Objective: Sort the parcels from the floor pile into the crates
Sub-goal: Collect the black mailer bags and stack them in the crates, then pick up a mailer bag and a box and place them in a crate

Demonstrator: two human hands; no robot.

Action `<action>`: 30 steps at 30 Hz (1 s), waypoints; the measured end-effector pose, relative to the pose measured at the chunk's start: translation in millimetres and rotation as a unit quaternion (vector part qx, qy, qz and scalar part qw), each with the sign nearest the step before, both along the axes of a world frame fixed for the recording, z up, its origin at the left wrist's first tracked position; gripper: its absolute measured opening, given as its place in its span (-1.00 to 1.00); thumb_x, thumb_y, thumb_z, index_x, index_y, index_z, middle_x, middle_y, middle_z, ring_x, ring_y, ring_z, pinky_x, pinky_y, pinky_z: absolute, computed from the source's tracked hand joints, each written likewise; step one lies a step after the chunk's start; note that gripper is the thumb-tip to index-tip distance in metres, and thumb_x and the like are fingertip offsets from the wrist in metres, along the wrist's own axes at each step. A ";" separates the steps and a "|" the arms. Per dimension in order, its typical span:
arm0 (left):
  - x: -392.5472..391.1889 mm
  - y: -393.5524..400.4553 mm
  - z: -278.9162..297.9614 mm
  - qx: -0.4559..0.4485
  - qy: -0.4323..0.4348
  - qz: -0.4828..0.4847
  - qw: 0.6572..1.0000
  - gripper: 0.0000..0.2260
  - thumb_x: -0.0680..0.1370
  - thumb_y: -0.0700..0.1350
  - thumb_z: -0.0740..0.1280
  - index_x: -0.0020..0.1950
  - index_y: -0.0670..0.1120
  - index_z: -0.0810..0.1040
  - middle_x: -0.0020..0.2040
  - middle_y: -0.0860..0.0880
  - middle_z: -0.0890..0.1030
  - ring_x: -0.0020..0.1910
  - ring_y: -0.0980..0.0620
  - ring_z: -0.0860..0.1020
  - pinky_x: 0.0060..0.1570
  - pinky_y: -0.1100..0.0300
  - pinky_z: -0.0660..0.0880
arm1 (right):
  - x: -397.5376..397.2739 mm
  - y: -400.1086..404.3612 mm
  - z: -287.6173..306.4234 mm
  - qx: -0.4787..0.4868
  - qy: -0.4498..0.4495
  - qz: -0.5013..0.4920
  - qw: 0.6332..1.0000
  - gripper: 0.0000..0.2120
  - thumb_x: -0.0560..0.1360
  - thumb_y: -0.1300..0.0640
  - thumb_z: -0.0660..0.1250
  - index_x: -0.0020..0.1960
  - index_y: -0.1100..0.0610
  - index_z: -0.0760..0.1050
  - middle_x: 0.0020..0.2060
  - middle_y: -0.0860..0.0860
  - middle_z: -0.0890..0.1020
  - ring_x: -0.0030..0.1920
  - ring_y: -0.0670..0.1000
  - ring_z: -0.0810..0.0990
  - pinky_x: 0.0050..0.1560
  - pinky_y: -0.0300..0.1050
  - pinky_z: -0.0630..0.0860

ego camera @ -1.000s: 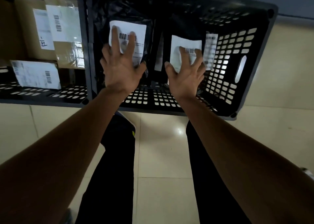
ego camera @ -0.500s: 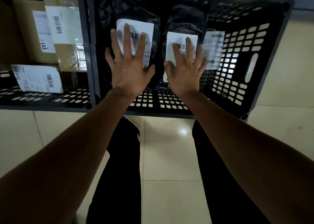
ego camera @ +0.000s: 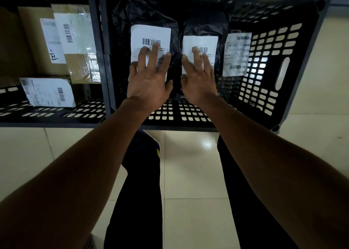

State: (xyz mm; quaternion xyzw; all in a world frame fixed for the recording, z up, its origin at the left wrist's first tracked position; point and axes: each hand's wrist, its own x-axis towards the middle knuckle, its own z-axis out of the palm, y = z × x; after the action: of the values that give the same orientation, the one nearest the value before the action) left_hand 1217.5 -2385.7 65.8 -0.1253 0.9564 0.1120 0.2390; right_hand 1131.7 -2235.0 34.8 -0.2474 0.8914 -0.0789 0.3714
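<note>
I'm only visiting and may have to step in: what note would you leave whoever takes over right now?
Left hand: open, fingers spread over the left black bag parcel.
Right hand: open, over the middle black bag parcel.
A third labelled parcel leans at their right in the right crate. Cardboard boxes fill the left crate.
Done: these parcels are crated.
Left: the floor pile is out of view; check it.
</note>
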 end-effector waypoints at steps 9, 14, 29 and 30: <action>-23.0 2.1 21.0 0.031 -0.092 0.008 0.995 -0.30 0.60 0.26 0.22 0.62 -0.05 0.10 0.64 -0.21 -0.03 0.60 -0.29 0.00 0.36 -0.28 0.33 | -18.5 13.0 11.7 -0.059 -0.038 -0.011 0.997 -0.46 0.62 0.15 0.23 0.58 0.01 0.25 0.65 0.06 0.01 0.63 0.16 -0.05 0.57 0.24 0.13; -34.8 2.5 46.1 0.060 -0.105 0.052 0.991 -0.47 0.62 0.11 0.25 0.54 -0.09 0.34 0.59 -0.19 0.17 0.55 -0.24 0.14 0.34 -0.26 0.34 | -21.5 27.2 39.5 -0.102 -0.049 -0.087 0.990 -0.52 0.63 0.24 0.22 0.54 0.09 0.35 0.60 0.13 0.20 0.61 0.12 0.11 0.58 0.06 0.17; -84.8 72.4 201.2 0.126 -0.041 0.033 0.991 -0.63 0.64 -0.02 0.26 0.46 0.01 0.48 0.36 -0.09 0.56 0.32 -0.18 0.51 0.24 -0.07 0.49 | -33.8 138.7 190.4 -0.161 0.066 -0.278 0.945 -0.60 0.58 0.21 0.18 0.39 0.11 0.52 0.44 0.13 0.47 0.40 0.16 0.49 0.31 0.09 0.54; -93.2 83.2 214.5 0.125 -0.040 0.020 0.991 -0.63 0.64 -0.01 0.26 0.46 0.03 0.48 0.36 -0.08 0.57 0.31 -0.17 0.52 0.25 -0.06 0.48 | -39.3 151.8 203.7 -0.158 0.075 -0.288 0.942 -0.60 0.57 0.18 0.19 0.37 0.11 0.53 0.38 0.11 0.52 0.33 0.17 0.53 0.26 0.09 0.56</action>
State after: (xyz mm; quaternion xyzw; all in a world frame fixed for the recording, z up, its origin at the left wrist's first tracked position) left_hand 1124.3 -2302.6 280.2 -0.1182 0.9218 0.2309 0.2881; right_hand 1092.4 -2083.2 238.5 -0.0407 0.9260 -0.3034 0.2211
